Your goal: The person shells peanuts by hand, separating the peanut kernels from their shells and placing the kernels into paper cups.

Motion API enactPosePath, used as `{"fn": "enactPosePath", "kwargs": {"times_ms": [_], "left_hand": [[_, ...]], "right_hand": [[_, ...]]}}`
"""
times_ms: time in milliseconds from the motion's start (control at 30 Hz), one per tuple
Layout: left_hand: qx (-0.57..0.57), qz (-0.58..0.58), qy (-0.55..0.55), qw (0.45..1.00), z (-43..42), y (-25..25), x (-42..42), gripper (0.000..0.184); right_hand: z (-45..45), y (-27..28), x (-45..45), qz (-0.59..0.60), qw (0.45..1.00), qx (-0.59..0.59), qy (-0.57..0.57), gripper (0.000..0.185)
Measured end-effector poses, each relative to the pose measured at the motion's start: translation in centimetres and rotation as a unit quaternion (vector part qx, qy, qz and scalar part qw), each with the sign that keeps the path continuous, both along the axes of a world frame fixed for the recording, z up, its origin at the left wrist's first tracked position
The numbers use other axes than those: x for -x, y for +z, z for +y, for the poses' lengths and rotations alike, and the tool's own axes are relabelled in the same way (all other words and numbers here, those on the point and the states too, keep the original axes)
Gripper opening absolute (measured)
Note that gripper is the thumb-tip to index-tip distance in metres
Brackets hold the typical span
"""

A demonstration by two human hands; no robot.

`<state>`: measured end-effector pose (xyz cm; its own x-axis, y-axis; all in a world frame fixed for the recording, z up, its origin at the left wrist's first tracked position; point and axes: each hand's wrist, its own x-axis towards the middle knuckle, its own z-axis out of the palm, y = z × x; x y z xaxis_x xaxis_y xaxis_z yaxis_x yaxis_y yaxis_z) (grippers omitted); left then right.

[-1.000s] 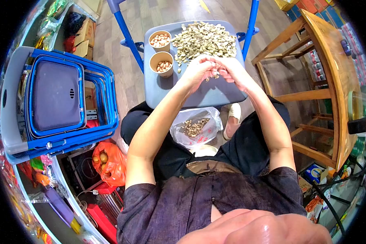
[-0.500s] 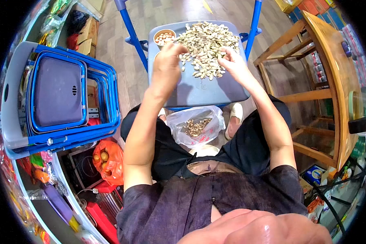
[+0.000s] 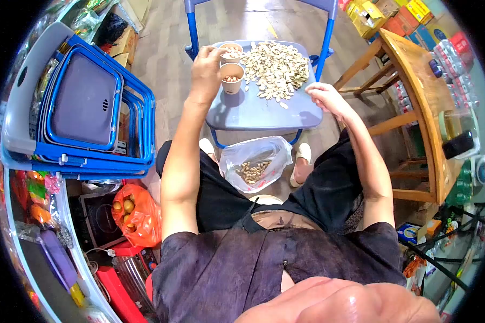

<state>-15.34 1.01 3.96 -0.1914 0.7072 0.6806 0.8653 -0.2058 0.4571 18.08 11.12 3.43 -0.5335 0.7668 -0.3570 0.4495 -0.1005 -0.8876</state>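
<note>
On a grey-blue folding chair seat point(image 3: 242, 119) lies a pile of pale nut shells point(image 3: 277, 67). Two paper cups stand left of the pile: a near cup point(image 3: 231, 87) with reddish-brown kernels inside, and a far cup point(image 3: 231, 57) holding paler kernels. My left hand point(image 3: 206, 72) is at the left rim of the far cup, its fingers pinched together; anything between them is too small to make out. Beyond the pile's right side, my right hand point(image 3: 324, 98) hovers near the seat edge with fingers curled together, contents hidden.
A clear plastic bag point(image 3: 275, 153) with brownish nuts or shells sits open between my legs. Folded blue chairs point(image 3: 83, 102) lean at the left, above an orange bag point(image 3: 145, 215) of round produce. A wooden table point(image 3: 415, 102) stands at the right.
My left hand has moved left and away from the pile, bringing the near cup into view. My right hand has withdrawn rightward from the shells. The head view has shifted.
</note>
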Motion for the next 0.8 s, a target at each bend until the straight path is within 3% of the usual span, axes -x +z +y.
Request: {"fn": "enactPosePath", "kwargs": {"times_ms": [33, 67, 100, 167, 233, 367, 467, 567, 633, 800], "left_hand": [[-0.015, -0.019, 0.009, 1.000, -0.3, 0.0, 0.5, 0.024], [-0.021, -0.015, 0.001, 1.000, -0.6, -0.2, 1.2, 0.021], [-0.036, -0.019, 0.002, 0.999, -1.1, -0.4, 1.2, 0.021], [-0.063, -0.036, 0.002, 0.997, -1.3, 0.0, 0.4, 0.021], [-0.089, -0.051, 0.002, 0.995, -1.8, 0.4, -0.3, 0.018], [-0.121, -0.044, 0.015, 0.992, -3.2, 1.1, -1.2, 0.020], [-0.124, -0.057, 0.020, 0.990, -3.4, 1.3, -1.8, 0.023], [-0.106, -0.080, 0.008, 0.991, -4.1, 1.7, -2.5, 0.024], [-0.163, -0.050, -0.043, 0.984, -3.3, 1.2, -2.7, 0.022], [-0.118, -0.066, -0.084, 0.987, -3.9, 1.2, -4.4, 0.020]], "right_hand": [[0.2, 0.0, -1.5, -0.003, 1.000, -0.009, -0.001, 0.017], [1.0, -0.8, -3.4, -0.116, 0.983, -0.100, 0.101, 0.020], [2.0, -1.2, -5.3, -0.230, 0.933, -0.192, 0.199, 0.023], [2.5, -1.2, -9.6, -0.370, 0.851, -0.301, 0.218, 0.044], [-1.5, 4.2, -8.5, -0.589, 0.762, -0.189, 0.192, 0.054], [-3.4, 6.5, -9.4, -0.625, 0.734, -0.170, 0.203, 0.058], [-1.5, 2.8, -10.7, -0.630, 0.744, -0.118, 0.185, 0.054], [-1.5, 1.2, -9.3, -0.641, 0.724, -0.134, 0.217, 0.043], [0.0, -2.2, -9.5, -0.673, 0.694, -0.184, 0.176, 0.036], [1.3, -5.5, -8.3, -0.671, 0.695, -0.181, 0.188, 0.037]]}}
